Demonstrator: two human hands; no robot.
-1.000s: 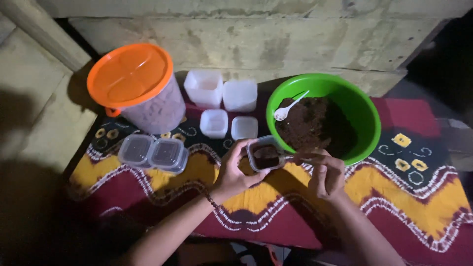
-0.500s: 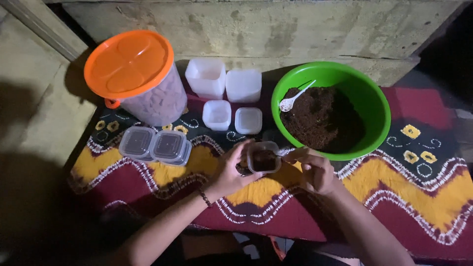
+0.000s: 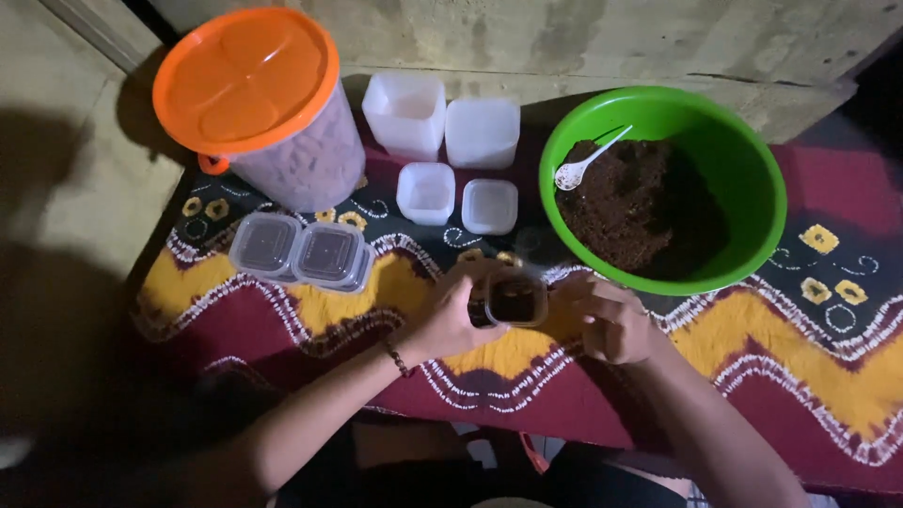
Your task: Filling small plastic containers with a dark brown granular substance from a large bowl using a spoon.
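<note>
A small clear plastic container [image 3: 516,299] part-filled with a dark brown crumbly mix is held over the patterned cloth [image 3: 771,376]. My left hand [image 3: 450,315] grips its left side. My right hand [image 3: 611,320] touches its right edge with curled fingers; whether a utensil is in it I cannot tell. Just beyond sits a green bowl [image 3: 752,160] holding more of the brown mix, with a white plastic spoon [image 3: 585,162] resting in it.
Two lidded small containers [image 3: 299,251] lie at the left. Several empty translucent containers [image 3: 442,155] stand behind. A large jar with an orange lid [image 3: 246,80] is at the back left, against a wooden wall [image 3: 602,38].
Both hands and the small container have drawn down and towards me, away from the bowl's rim. The view has tilted, so everything sits higher in frame.
</note>
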